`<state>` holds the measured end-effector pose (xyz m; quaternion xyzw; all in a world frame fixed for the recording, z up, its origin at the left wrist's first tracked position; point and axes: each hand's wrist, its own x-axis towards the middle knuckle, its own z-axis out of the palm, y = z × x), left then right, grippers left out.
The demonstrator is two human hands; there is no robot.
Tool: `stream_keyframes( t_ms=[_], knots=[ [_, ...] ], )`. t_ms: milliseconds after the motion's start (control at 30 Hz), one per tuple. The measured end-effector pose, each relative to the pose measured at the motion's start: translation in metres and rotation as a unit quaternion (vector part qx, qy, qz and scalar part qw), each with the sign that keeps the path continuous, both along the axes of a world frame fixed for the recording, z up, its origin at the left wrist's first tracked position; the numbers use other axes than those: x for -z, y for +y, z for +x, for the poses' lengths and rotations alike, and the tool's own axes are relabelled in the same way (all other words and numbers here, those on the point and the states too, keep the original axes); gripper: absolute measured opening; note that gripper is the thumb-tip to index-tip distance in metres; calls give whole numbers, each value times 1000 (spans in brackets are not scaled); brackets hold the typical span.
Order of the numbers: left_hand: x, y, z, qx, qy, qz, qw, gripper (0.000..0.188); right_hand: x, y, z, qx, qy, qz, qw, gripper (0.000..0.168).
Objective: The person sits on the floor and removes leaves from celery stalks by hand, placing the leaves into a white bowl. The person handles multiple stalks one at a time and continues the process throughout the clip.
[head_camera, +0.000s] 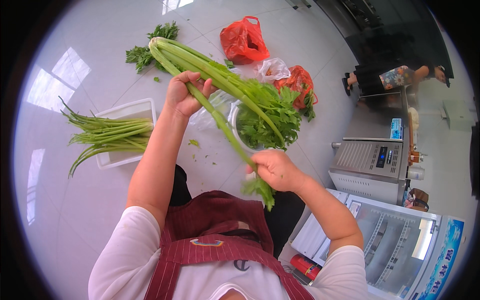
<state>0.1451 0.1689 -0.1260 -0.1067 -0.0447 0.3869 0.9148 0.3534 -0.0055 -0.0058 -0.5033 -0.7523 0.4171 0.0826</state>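
My left hand [189, 93] grips a bunch of celery [198, 63] part-way along its stalks, with the pale root end pointing up and away from me. One stalk is bent apart from the bunch towards me, and my right hand [275, 169] is closed around its lower end. Leaves [262, 191] hang below that fist, slightly blurred. Under the bunch's leafy end stands a white bucket [234, 125] that holds celery leaves [249, 129]; the overhanging bunch hides part of its rim.
On the tiled floor, a white tray [107, 160] holds trimmed stalks [112, 131]. Celery leaves [140, 58] lie beyond my left hand. Red plastic bags [240, 41] and a white bag [275, 69] sit ahead. A glass-door cabinet [397, 240] and steel appliance [369, 157] stand right; a person [397, 77] is farther off.
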Motion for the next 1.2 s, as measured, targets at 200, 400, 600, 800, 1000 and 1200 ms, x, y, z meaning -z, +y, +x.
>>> stream_keyframes(
  t_ms=[200, 400, 600, 800, 1000, 1200],
  knots=[
    [-3, 2, -2, -29, 29, -12, 999, 35, 11, -2, 5, 105, 28, -97, 989, 20],
    [0, 4, -9, -56, 39, -7, 998, 37, 6, -1, 31, 63, -12, -197, 978, 22],
    [3, 6, -12, -81, 74, -18, 994, 35, 20, -4, 46, 60, 35, -235, 970, 20],
    [2, 6, -16, -93, 82, 0, 992, 33, 24, -6, 54, 60, 2, -239, 969, 18],
    [3, 8, -17, -103, 98, -23, 990, 34, 33, -16, 57, 53, 1, -52, 997, 17],
    [4, 9, -21, -132, 65, -17, 989, 36, 37, -20, 42, 218, 33, -76, 972, 16]
  ],
)
